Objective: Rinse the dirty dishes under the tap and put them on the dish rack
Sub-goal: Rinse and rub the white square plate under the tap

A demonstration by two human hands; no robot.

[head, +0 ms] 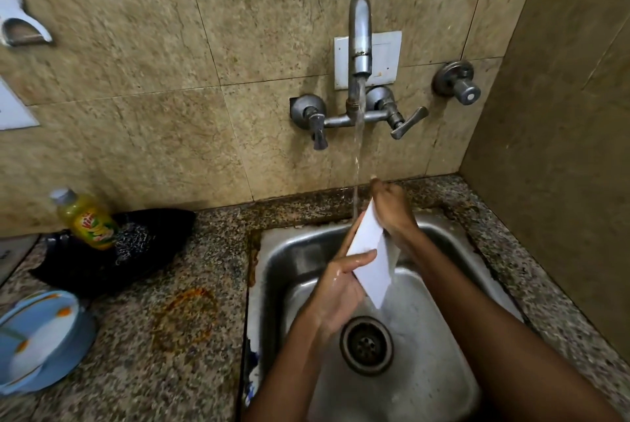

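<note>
Rinsing under way: I hold a flat white rectangular dish (370, 256) on edge beneath the chrome wall tap (359, 43), left hand (337, 288) and right hand (392, 213) both grasping it above the steel sink (426, 370); the rack, unseen, comes next.

A speckled granite counter (163, 370) surrounds a steel sink (293, 251) set into it at the right. On its left part lie a black cloth (136, 251) by the wall and a blue bowl (37, 339) with a flower print near the left edge. A yellow-green bottle (87, 218) rests on the cloth. A rusty ring stain (185, 316) marks the stone between bowl and sink.
</note>
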